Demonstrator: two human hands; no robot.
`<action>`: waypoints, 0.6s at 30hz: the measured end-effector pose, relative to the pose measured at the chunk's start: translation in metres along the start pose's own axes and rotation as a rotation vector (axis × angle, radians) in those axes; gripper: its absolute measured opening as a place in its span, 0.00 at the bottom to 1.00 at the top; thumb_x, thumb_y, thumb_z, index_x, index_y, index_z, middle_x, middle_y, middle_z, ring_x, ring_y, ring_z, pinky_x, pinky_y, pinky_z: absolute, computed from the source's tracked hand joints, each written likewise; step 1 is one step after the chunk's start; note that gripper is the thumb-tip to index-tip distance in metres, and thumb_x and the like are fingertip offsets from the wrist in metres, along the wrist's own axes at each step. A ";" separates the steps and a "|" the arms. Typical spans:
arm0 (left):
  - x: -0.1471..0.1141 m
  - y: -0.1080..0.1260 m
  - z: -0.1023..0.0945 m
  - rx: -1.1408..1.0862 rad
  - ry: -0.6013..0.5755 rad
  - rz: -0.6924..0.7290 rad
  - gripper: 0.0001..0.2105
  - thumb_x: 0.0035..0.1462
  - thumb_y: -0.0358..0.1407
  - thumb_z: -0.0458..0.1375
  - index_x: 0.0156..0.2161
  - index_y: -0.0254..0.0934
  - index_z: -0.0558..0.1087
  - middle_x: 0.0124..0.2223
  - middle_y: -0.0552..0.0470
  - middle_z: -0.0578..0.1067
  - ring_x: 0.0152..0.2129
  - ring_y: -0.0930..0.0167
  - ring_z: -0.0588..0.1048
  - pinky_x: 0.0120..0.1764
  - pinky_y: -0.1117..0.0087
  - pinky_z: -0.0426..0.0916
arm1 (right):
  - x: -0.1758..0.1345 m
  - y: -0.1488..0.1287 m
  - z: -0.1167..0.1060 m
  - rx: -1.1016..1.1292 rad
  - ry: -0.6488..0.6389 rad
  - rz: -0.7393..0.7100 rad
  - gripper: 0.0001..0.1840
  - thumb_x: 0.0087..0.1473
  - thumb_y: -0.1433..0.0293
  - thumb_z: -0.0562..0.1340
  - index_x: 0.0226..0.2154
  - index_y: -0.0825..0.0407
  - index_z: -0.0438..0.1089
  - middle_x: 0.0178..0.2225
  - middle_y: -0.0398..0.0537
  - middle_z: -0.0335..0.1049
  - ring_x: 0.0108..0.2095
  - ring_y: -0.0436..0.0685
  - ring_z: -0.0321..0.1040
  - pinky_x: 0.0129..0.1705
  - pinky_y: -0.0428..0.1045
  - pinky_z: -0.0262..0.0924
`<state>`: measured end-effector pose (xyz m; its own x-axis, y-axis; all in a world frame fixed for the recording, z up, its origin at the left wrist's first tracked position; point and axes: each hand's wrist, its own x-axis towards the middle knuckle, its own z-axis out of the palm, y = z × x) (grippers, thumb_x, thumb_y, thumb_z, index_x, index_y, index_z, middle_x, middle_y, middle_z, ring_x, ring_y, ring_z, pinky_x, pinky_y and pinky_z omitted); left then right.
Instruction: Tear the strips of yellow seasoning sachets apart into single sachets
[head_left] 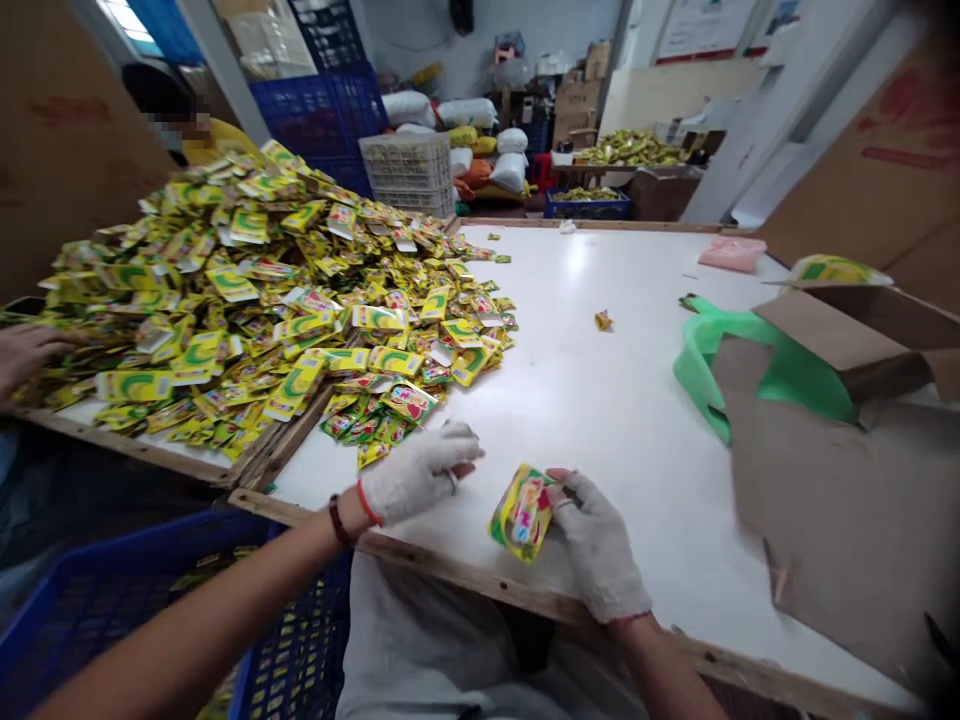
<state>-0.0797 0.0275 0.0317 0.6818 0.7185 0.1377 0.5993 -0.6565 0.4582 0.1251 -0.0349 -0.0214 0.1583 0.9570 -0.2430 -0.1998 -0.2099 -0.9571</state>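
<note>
Yellow packet (518, 514) — tilted, long axis leaning right

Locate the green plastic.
In the head view, the green plastic lies on the right side of the white tabletop, partly hidden by the cardboard box, beyond the gloved right hand.

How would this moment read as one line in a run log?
Right white-gloved hand: holding yellow-green printed packet | Left white-gloved hand: near heap of yellow packets | Surface: white wood-edged table
</note>
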 end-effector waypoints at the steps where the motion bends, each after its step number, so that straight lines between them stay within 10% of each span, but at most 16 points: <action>1: 0.003 -0.010 -0.015 0.137 -0.029 -0.026 0.14 0.52 0.25 0.50 0.45 0.34 0.68 0.45 0.46 0.68 0.40 0.69 0.66 0.43 0.69 0.60 | -0.005 -0.002 0.012 0.116 -0.014 0.022 0.16 0.46 0.59 0.61 0.36 0.51 0.66 0.33 0.46 0.72 0.31 0.54 0.69 0.34 0.50 0.66; 7: 0.022 -0.064 -0.063 0.364 -0.105 -0.191 0.19 0.38 0.19 0.55 0.40 0.29 0.69 0.38 0.45 0.70 0.38 0.64 0.64 0.46 0.59 0.54 | -0.059 -0.006 0.068 -0.146 -0.840 0.194 0.19 0.41 0.70 0.63 0.40 0.52 0.68 0.33 0.47 0.73 0.34 0.57 0.70 0.35 0.51 0.64; 12: 0.028 -0.049 -0.039 0.208 -0.011 -0.351 0.19 0.41 0.31 0.60 0.42 0.29 0.67 0.39 0.46 0.70 0.34 0.67 0.67 0.38 0.68 0.62 | -0.017 -0.002 0.021 -0.455 -0.388 -0.028 0.21 0.47 0.60 0.58 0.42 0.55 0.66 0.38 0.53 0.71 0.39 0.60 0.69 0.45 0.57 0.61; 18: 0.017 0.022 0.051 -0.402 0.102 -0.334 0.16 0.52 0.35 0.54 0.47 0.34 0.66 0.41 0.52 0.72 0.37 0.71 0.71 0.37 0.76 0.64 | 0.034 0.003 -0.012 -0.685 -0.167 -0.273 0.38 0.45 0.50 0.57 0.56 0.48 0.51 0.45 0.55 0.68 0.45 0.68 0.66 0.41 0.63 0.64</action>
<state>-0.0340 0.0134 -0.0003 0.4251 0.9052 0.0018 0.5550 -0.2622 0.7894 0.1419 -0.0056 -0.0348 -0.0432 0.9990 -0.0076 0.4796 0.0140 -0.8774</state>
